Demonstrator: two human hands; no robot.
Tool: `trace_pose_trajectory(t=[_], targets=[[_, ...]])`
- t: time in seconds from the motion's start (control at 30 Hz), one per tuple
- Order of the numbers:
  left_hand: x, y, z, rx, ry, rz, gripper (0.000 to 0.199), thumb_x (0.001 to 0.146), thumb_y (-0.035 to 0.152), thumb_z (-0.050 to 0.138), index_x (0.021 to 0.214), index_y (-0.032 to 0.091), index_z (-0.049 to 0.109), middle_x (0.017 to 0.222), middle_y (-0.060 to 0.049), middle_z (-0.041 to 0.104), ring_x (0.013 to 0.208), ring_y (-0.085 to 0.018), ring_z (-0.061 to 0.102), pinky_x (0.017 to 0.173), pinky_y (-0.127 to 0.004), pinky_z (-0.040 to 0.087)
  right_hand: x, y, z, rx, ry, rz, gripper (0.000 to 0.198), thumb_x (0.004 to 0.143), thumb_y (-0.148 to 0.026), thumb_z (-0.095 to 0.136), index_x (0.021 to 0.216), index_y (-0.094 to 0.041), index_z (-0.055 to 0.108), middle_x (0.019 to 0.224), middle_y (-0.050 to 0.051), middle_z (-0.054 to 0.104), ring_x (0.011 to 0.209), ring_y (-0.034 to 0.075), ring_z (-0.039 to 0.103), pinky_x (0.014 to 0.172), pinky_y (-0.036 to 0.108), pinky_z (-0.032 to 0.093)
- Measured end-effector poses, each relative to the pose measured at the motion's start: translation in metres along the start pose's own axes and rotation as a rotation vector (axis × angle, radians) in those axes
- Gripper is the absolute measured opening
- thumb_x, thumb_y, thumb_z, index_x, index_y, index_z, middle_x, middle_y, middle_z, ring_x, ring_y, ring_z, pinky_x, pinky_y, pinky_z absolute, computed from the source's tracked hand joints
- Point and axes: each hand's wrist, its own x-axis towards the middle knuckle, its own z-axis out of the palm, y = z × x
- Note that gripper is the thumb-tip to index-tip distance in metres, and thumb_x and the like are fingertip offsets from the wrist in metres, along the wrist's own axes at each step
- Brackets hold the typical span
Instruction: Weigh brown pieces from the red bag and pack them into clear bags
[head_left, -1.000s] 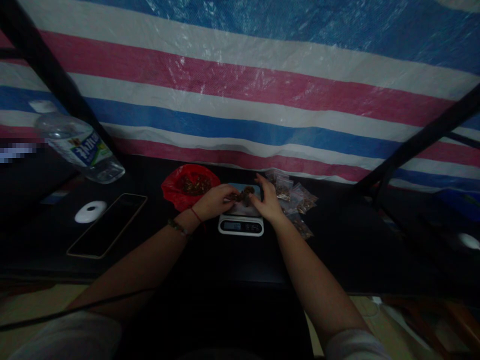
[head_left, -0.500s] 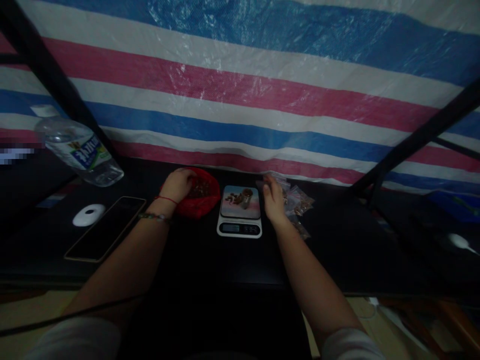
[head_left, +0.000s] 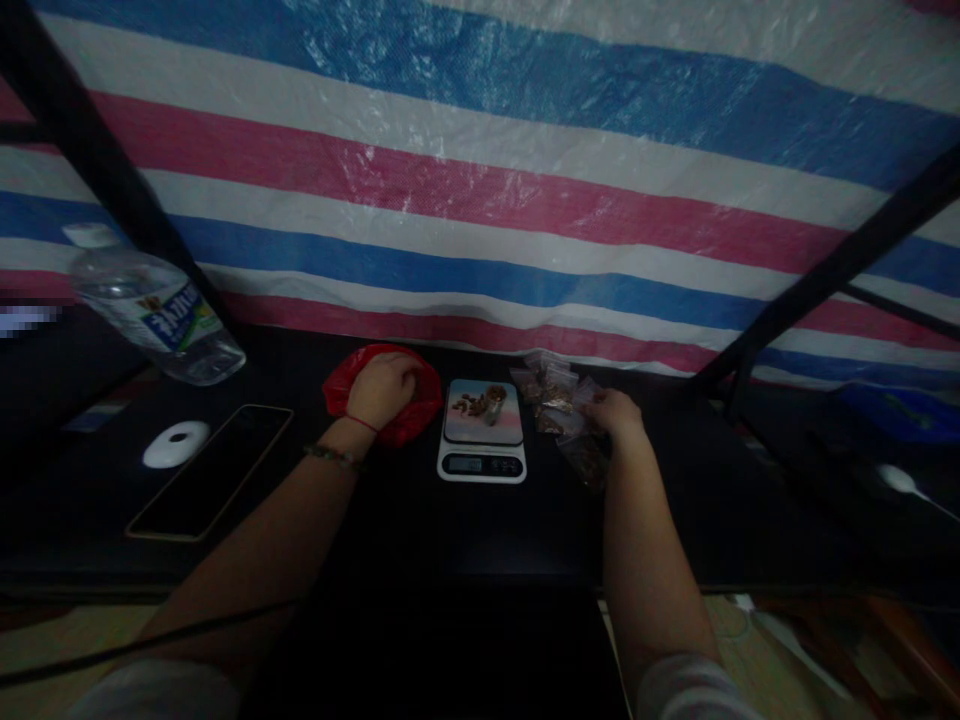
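My left hand (head_left: 384, 388) reaches into a red plastic bag (head_left: 341, 385), its fingers curled downward; whatever is between them is hidden. Just right of the bag, a white kitchen scale (head_left: 481, 465) with a lit display stands on the black table. Its top shows brown pieces and a small container, which look printed. Beyond the scale lies a pile of small clear zip bags (head_left: 556, 385) with brown bits inside. At the right edge of this pile, my right hand (head_left: 616, 412) has its fingertips closed on one of the bags.
At the left are a large clear plastic bottle (head_left: 161, 310), a white oval case (head_left: 176, 443) and a dark phone (head_left: 214, 472). Striped plastic sheeting (head_left: 480, 190) hangs behind the table, with slanted black frame bars (head_left: 817, 275) on both sides. A blue item (head_left: 892, 412) lies far right.
My left hand has moved right, deeper over the red bag's opening. My right hand has shifted right from beside the scale to the far side of the zip bags, uncovering the pile.
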Motion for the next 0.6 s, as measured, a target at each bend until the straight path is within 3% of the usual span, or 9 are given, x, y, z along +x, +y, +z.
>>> trace_pose_trajectory(t=[0.13, 0.23, 0.3, 0.37, 0.5, 0.53, 0.6], targets=[[-0.002, 0.009, 0.003, -0.047, -0.015, 0.031, 0.033, 0.078, 0.015, 0.042, 0.096, 0.018, 0.07, 0.103, -0.007, 0.069, 0.099, -0.024, 0.06, 0.097, -0.037, 0.044, 0.005, 0.003, 0.003, 0.013, -0.104, 0.057, 0.029, 0.065, -0.038, 0.069, 0.086, -0.018, 0.073, 0.083, 0.012, 0.071, 0.078, 0.025, 0.068, 0.071, 0.032, 0.048], [-0.002, 0.01, 0.005, -0.065, -0.011, 0.042, 0.033, 0.078, 0.014, 0.042, 0.094, 0.018, 0.071, 0.101, -0.007, 0.07, 0.098, -0.023, 0.06, 0.097, -0.038, 0.044, 0.004, 0.001, -0.001, 0.06, -0.062, 0.076, 0.02, 0.068, -0.031, 0.067, 0.08, -0.017, 0.074, 0.079, 0.012, 0.071, 0.075, 0.024, 0.068, 0.068, 0.03, 0.047], [-0.002, 0.01, 0.005, -0.076, -0.001, 0.047, 0.033, 0.079, 0.014, 0.042, 0.093, 0.018, 0.071, 0.1, -0.007, 0.07, 0.097, -0.023, 0.06, 0.096, -0.038, 0.044, 0.001, 0.0, -0.006, 0.069, -0.005, 0.08, 0.022, 0.073, -0.029, 0.061, 0.086, -0.016, 0.073, 0.084, 0.013, 0.072, 0.08, 0.025, 0.068, 0.07, 0.03, 0.048], [-0.003, 0.011, 0.005, -0.088, 0.016, 0.055, 0.032, 0.079, 0.015, 0.042, 0.093, 0.018, 0.071, 0.1, -0.007, 0.07, 0.096, -0.023, 0.06, 0.095, -0.038, 0.045, -0.002, -0.004, -0.014, 0.132, 0.164, 0.066, 0.026, 0.079, -0.029, 0.054, 0.092, -0.014, 0.07, 0.09, 0.014, 0.071, 0.085, 0.025, 0.067, 0.074, 0.032, 0.048], [-0.005, 0.018, 0.002, -0.141, 0.088, 0.07, 0.03, 0.082, 0.017, 0.043, 0.095, 0.015, 0.07, 0.099, -0.009, 0.069, 0.096, -0.023, 0.06, 0.094, -0.037, 0.045, -0.012, -0.023, -0.024, 0.504, 0.673, -0.062, 0.026, 0.084, -0.03, 0.045, 0.094, -0.013, 0.062, 0.09, 0.012, 0.067, 0.084, 0.021, 0.064, 0.078, 0.032, 0.048], [-0.006, 0.021, 0.002, -0.163, 0.114, 0.077, 0.03, 0.083, 0.018, 0.043, 0.097, 0.015, 0.069, 0.1, -0.009, 0.069, 0.097, -0.022, 0.06, 0.094, -0.037, 0.046, -0.016, -0.03, -0.025, 0.621, 0.726, -0.099, 0.026, 0.084, -0.032, 0.045, 0.095, -0.013, 0.06, 0.088, 0.011, 0.066, 0.081, 0.019, 0.064, 0.075, 0.031, 0.049], [-0.008, 0.027, 0.002, -0.21, 0.167, 0.093, 0.031, 0.087, 0.02, 0.042, 0.103, 0.015, 0.067, 0.102, -0.009, 0.069, 0.099, -0.021, 0.06, 0.095, -0.036, 0.045, -0.026, -0.049, -0.025, 0.86, 0.703, -0.161, 0.026, 0.084, -0.035, 0.049, 0.097, -0.015, 0.056, 0.084, 0.007, 0.065, 0.072, 0.017, 0.063, 0.064, 0.028, 0.049]])
